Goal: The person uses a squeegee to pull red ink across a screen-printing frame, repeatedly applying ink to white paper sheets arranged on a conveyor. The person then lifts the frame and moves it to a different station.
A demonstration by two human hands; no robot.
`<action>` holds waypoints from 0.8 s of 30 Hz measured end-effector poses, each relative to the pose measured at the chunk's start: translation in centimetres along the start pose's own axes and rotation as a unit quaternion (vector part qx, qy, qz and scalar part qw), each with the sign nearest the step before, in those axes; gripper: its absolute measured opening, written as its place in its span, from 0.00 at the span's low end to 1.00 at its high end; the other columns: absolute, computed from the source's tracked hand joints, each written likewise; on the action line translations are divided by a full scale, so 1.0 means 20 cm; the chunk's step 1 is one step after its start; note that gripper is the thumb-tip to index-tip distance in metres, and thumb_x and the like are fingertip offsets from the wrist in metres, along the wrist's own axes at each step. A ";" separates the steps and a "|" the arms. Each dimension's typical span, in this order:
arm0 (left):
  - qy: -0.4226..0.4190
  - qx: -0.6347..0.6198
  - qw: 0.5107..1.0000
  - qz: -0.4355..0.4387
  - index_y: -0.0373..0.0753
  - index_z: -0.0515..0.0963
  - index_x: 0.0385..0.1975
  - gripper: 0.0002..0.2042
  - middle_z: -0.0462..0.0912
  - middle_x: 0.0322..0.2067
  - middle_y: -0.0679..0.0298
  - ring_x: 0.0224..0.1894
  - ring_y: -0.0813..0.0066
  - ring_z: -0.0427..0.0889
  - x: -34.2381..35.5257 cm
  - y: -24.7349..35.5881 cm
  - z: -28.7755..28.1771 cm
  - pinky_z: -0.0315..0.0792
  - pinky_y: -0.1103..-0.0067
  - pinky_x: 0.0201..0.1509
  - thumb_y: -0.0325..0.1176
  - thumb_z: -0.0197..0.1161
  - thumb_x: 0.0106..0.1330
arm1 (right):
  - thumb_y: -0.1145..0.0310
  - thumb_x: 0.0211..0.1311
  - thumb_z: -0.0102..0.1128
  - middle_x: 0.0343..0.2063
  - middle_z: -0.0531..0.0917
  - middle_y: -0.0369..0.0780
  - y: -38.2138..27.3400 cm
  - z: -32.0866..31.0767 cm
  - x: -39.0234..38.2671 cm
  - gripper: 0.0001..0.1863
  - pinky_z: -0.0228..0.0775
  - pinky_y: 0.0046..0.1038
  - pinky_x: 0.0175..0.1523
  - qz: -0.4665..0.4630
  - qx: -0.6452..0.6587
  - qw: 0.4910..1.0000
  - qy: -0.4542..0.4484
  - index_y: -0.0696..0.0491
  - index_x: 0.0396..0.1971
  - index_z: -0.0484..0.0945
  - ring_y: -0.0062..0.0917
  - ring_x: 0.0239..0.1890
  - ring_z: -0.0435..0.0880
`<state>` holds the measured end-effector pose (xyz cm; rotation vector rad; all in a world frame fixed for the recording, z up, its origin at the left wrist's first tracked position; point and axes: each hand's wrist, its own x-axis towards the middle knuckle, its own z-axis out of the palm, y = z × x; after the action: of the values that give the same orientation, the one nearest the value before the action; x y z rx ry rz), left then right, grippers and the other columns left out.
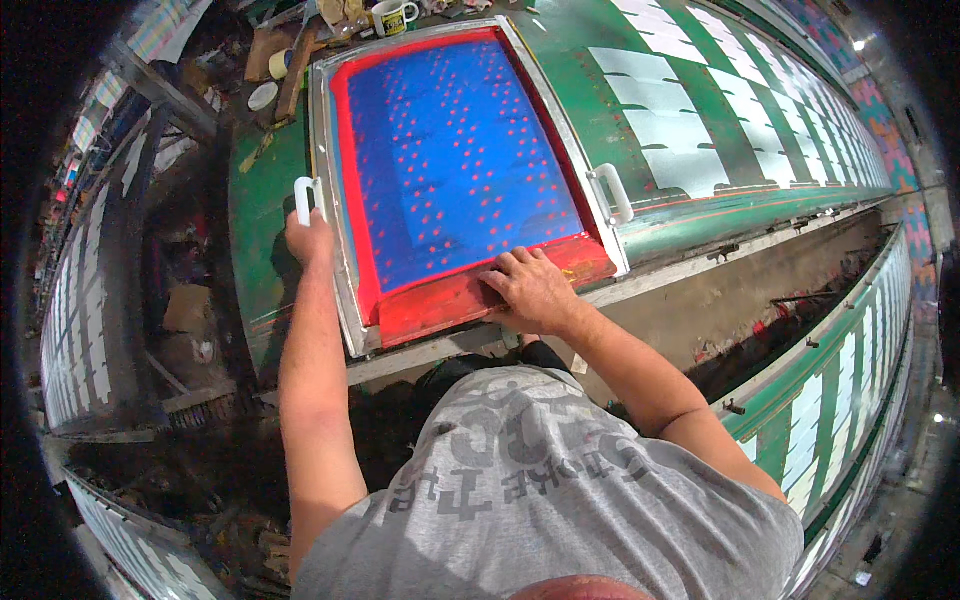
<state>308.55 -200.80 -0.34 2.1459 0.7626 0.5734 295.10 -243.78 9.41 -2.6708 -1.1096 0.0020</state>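
A screen-printing frame (521,62) lies on the green table in front of me. Its blue mesh (460,150) carries rows of small red dots and is edged in red ink. At the frame's left side, my left hand (310,238) is closed on the lower end of a white handle (303,203). My right hand (533,290) grips the top of a wide, red-stained squeegee (430,308) along the near edge of the mesh, with the fingers bent over it. A second white handle (622,194) stands untouched on the frame's right side.
White printed-on sheets (655,120) lie in rows along the green table (580,150) to the right. Another long table (775,415) with pale sheets runs at lower right, beyond an aisle. A mug (393,18), a tape roll (281,65) and clutter sit past the frame.
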 end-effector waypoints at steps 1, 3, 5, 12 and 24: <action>0.023 -0.004 1.000 -0.016 0.33 0.85 0.49 0.14 0.92 0.45 0.49 0.47 0.48 0.91 -0.03 0.00 0.01 0.81 0.60 0.54 0.35 0.71 0.69 | 0.45 0.56 0.78 0.49 0.84 0.43 0.00 0.00 -0.01 0.35 0.75 0.45 0.61 0.000 0.000 1.000 -0.010 0.48 0.60 0.85 0.41 0.56 0.81; 0.050 0.005 0.999 -0.001 0.34 0.85 0.49 0.13 0.91 0.44 0.48 0.47 0.47 0.91 -0.07 0.01 0.01 0.81 0.59 0.55 0.35 0.69 0.71 | 0.41 0.57 0.77 0.51 0.83 0.44 0.02 0.00 -0.03 0.39 0.73 0.46 0.62 -0.008 0.014 0.999 -0.028 0.50 0.62 0.83 0.42 0.58 0.80; 0.071 0.024 0.997 -0.003 0.34 0.85 0.49 0.13 0.91 0.44 0.47 0.48 0.45 0.91 -0.08 0.02 0.03 0.80 0.57 0.55 0.35 0.67 0.72 | 0.37 0.58 0.74 0.51 0.83 0.45 0.04 -0.01 -0.04 0.40 0.73 0.47 0.62 -0.023 0.028 0.999 -0.020 0.51 0.62 0.83 0.43 0.58 0.80; 0.121 0.086 0.989 0.009 0.33 0.85 0.50 0.15 0.90 0.44 0.44 0.48 0.42 0.90 -0.10 0.01 0.03 0.80 0.54 0.55 0.38 0.66 0.73 | 0.44 0.69 0.68 0.65 0.80 0.49 0.32 -0.11 -0.23 0.33 0.66 0.52 0.73 -0.058 0.164 0.982 0.072 0.53 0.63 0.82 0.51 0.68 0.76; 0.135 0.095 0.986 -0.007 0.29 0.87 0.46 0.16 0.91 0.40 0.44 0.42 0.45 0.91 -0.10 0.01 0.01 0.81 0.57 0.49 0.38 0.70 0.71 | 0.69 0.66 0.76 0.67 0.81 0.50 1.10 -0.03 -0.36 0.37 0.73 0.38 0.70 0.354 0.567 0.732 0.134 0.56 0.74 0.73 0.36 0.62 0.82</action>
<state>307.33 -202.37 -0.51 2.2600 1.0150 0.8257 305.45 -263.89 4.23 -1.6616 0.1428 0.3108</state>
